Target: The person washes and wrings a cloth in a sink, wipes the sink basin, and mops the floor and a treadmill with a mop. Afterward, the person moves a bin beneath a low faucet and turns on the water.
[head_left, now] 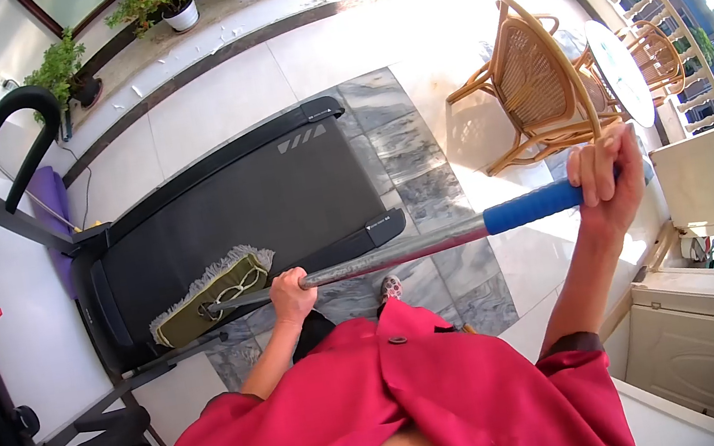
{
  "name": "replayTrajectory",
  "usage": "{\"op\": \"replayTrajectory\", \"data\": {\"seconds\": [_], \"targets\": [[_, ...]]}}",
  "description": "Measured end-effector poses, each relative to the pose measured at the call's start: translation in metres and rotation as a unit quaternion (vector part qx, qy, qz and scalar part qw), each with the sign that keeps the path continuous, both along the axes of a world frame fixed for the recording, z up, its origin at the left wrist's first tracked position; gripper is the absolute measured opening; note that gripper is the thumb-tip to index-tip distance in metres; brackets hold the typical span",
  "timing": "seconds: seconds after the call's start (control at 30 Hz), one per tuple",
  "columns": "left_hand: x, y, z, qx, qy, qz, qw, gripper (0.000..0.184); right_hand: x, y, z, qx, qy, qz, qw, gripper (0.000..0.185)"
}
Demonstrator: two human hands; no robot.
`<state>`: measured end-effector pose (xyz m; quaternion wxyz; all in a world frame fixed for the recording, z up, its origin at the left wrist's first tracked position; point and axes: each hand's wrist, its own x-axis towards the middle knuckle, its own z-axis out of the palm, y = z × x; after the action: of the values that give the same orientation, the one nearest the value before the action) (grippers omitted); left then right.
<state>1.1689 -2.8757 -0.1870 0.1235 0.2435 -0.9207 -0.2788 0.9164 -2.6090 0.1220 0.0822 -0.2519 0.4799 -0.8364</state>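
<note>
A flat mop (215,297) with a green back and a grey fringe rests over the front part of the treadmill belt (241,199). My left hand (294,296) is closed around the lower part of its metal pole (399,252), close to the mop head. Higher up, my right hand (608,174) wraps round the end of the blue grip (532,206). The pole runs nearly level across my body, from lower left to upper right.
Treadmill uprights and a handrail (30,107) stand at the left. A wicker chair (534,73) and a round white table (618,74) are at the right. Several potted plants (179,13) line the far ledge. A cream cabinet (703,345) stands at the lower right.
</note>
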Motion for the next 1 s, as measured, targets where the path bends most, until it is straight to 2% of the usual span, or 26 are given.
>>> {"op": "replayTrajectory", "data": {"seconds": [0.1,0.13,0.17,0.2,0.23,0.27,0.3,0.4,0.5,0.67,0.77,0.83,0.9,0.97,1.0], "targets": [[-0.053,0.066,0.024,0.028,0.030,-0.076,0.996,0.013,-0.026,0.083,0.043,0.013,0.020,-0.013,1.000,0.033],[-0.067,0.089,0.032,0.070,0.073,-0.107,0.989,0.013,-0.036,0.126,0.061,0.029,0.040,-0.020,0.999,0.031],[-0.082,0.110,0.040,0.094,0.093,-0.140,0.981,0.013,-0.034,0.155,0.080,0.109,0.149,-0.126,0.975,0.032],[-0.095,0.131,0.044,0.103,0.107,-0.175,0.973,0.013,-0.033,0.184,0.099,0.189,0.236,-0.249,0.920,0.036],[-0.110,0.152,0.056,0.138,0.122,-0.201,0.962,0.013,-0.029,0.190,0.130,0.161,0.196,-0.062,0.965,0.035],[-0.123,0.171,0.061,0.156,0.125,-0.231,0.952,0.013,-0.025,0.196,0.166,0.122,0.151,0.123,0.973,0.047],[-0.136,0.189,0.072,0.177,0.138,-0.254,0.941,0.012,-0.019,0.215,0.197,0.166,0.183,0.130,0.960,0.053],[-0.168,0.227,0.098,0.222,0.170,-0.304,0.911,0.012,0.027,0.189,0.233,0.141,0.296,0.003,0.945,0.051],[-0.192,0.246,0.106,0.240,0.215,-0.314,0.893,0.011,0.046,0.164,0.261,0.198,0.349,0.037,0.915,0.049],[-0.199,0.237,0.119,0.261,0.192,-0.334,0.885,0.009,0.064,0.141,0.285,0.248,0.421,0.024,0.872,0.047],[-0.181,0.219,0.130,0.272,0.131,-0.343,0.889,0.011,0.048,0.136,0.287,0.213,0.448,-0.087,0.864,0.043],[-0.158,0.202,0.130,0.282,0.123,-0.330,0.892,0.013,0.034,0.127,0.283,0.230,0.399,-0.075,0.884,0.042],[-0.132,0.180,0.123,0.272,0.103,-0.302,0.908,0.016,0.021,0.112,0.259,0.194,0.378,-0.092,0.901,0.043],[-0.102,0.149,0.111,0.264,0.055,-0.276,0.922,0.017,0.001,0.115,0.232,0.161,0.302,0.025,0.939,0.046],[-0.087,0.137,0.096,0.248,0.058,-0.253,0.934,0.018,0.006,0.103,0.209,0.186,0.285,-0.141,0.930,0.040]]}}
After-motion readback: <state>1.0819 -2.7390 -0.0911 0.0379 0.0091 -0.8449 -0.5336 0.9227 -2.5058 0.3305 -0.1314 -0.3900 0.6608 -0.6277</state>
